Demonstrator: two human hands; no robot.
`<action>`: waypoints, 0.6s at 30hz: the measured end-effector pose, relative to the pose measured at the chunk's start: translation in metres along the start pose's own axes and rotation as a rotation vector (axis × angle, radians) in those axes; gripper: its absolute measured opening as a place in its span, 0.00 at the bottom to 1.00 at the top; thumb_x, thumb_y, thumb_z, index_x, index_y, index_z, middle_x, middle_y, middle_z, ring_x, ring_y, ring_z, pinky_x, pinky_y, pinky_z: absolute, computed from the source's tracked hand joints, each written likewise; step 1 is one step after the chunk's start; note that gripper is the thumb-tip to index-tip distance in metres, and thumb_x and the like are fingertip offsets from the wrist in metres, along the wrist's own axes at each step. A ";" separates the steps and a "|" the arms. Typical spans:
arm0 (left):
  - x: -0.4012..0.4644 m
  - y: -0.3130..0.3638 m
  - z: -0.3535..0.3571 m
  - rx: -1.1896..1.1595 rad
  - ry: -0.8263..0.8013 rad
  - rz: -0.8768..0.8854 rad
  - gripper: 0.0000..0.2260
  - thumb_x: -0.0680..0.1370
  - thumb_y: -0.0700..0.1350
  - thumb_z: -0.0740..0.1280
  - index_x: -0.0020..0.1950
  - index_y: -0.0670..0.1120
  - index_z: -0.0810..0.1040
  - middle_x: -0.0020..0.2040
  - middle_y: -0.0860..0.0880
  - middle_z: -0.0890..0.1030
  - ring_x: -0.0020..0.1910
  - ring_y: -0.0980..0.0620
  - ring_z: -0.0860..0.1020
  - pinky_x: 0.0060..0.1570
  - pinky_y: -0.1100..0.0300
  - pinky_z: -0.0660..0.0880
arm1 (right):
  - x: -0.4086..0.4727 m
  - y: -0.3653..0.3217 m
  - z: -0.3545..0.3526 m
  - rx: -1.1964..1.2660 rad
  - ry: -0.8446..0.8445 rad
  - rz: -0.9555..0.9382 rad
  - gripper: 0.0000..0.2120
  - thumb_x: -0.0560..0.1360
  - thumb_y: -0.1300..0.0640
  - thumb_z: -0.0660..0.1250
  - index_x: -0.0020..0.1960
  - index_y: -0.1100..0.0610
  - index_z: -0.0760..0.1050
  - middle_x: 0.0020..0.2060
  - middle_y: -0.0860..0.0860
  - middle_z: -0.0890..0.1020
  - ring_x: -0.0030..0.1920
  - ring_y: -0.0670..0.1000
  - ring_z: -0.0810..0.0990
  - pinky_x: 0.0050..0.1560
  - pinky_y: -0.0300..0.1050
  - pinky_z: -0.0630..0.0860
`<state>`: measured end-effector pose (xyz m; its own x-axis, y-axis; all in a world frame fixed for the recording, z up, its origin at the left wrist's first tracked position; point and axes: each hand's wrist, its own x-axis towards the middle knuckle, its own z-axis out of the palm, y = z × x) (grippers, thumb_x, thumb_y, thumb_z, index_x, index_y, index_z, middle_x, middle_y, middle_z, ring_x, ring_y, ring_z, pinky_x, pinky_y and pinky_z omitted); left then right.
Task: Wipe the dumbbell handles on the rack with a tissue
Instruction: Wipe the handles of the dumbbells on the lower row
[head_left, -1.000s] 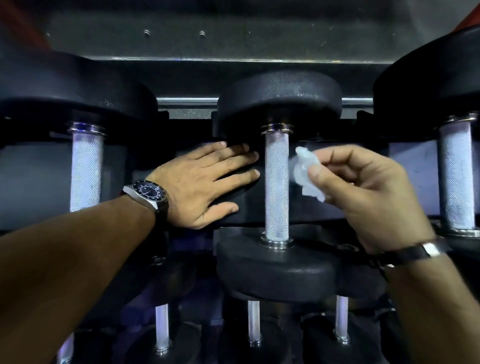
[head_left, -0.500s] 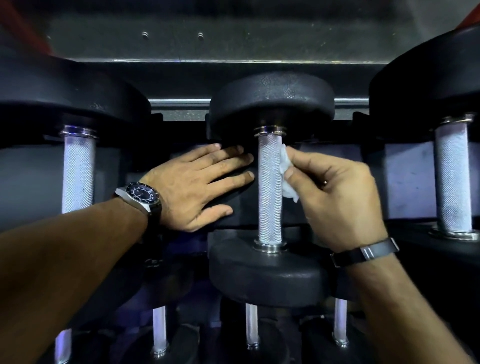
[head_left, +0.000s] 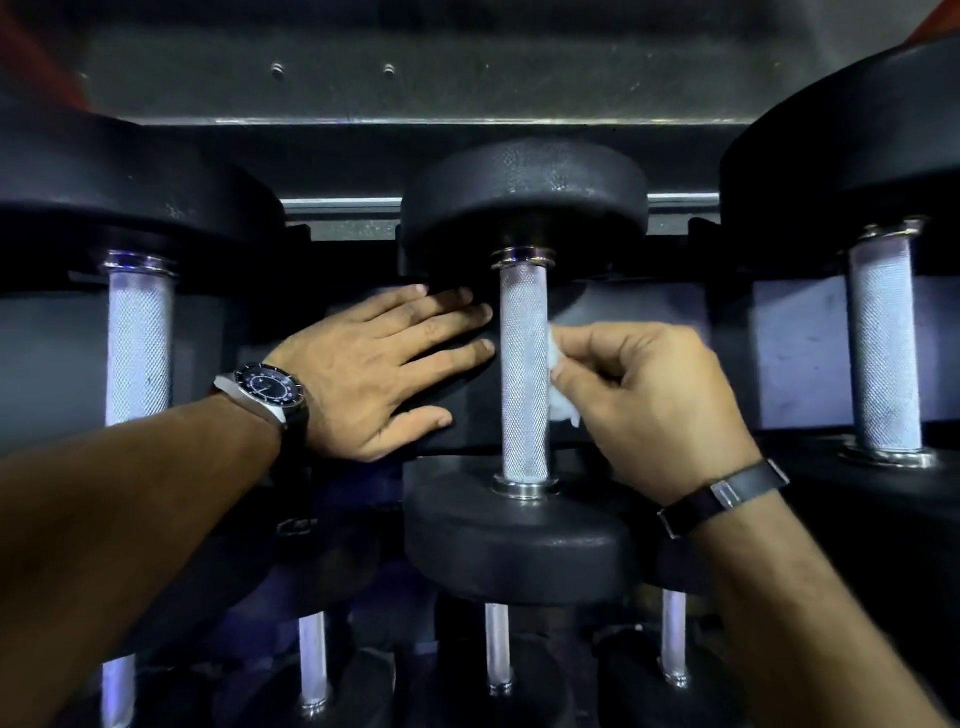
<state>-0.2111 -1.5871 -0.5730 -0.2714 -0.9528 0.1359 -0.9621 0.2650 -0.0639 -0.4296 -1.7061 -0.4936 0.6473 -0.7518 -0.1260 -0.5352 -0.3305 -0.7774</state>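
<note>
A small tissue (head_left: 560, 384) is pinched in the curled fingers of the right hand (head_left: 654, 400) and pressed to the middle dumbbell handle (head_left: 523, 374) at its 3 o'clock side, while the left hand (head_left: 374, 371) lies flat with fingers straight at 9 o'clock. The thin tissue could be torn or shed on the rough knurling, or the far side of the handle could be missed. No brand or writing can be read, the watch (head_left: 267, 391) dial being too small.

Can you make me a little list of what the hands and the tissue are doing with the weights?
left hand: flat and open, resting on the rack beside the middle handle
right hand: pinching the tissue
tissue: white, pressed to the right side of the middle handle
middle handle: silver, between black weights
watch: on left wrist
</note>
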 end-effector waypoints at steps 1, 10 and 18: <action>0.000 0.000 0.000 0.000 -0.003 -0.001 0.28 0.82 0.59 0.55 0.77 0.44 0.66 0.77 0.42 0.66 0.77 0.42 0.63 0.75 0.44 0.59 | -0.002 0.001 0.000 0.000 -0.016 0.007 0.06 0.75 0.52 0.71 0.50 0.43 0.84 0.41 0.39 0.85 0.42 0.38 0.82 0.50 0.39 0.79; 0.000 0.000 0.000 0.007 -0.016 0.004 0.28 0.82 0.59 0.54 0.77 0.45 0.66 0.76 0.42 0.66 0.77 0.42 0.62 0.76 0.46 0.57 | -0.014 0.000 -0.003 0.016 0.035 -0.013 0.04 0.74 0.52 0.71 0.47 0.45 0.84 0.41 0.40 0.85 0.42 0.39 0.83 0.47 0.33 0.77; 0.001 0.001 -0.001 -0.004 -0.023 0.000 0.29 0.82 0.59 0.55 0.78 0.44 0.64 0.76 0.42 0.67 0.76 0.40 0.64 0.74 0.44 0.60 | -0.027 0.005 -0.006 0.025 -0.026 0.023 0.06 0.74 0.55 0.72 0.49 0.47 0.85 0.40 0.37 0.85 0.42 0.33 0.81 0.47 0.29 0.75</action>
<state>-0.2121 -1.5872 -0.5724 -0.2704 -0.9561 0.1133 -0.9624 0.2652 -0.0594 -0.4529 -1.6906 -0.4900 0.6494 -0.7435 -0.1599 -0.5363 -0.2987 -0.7894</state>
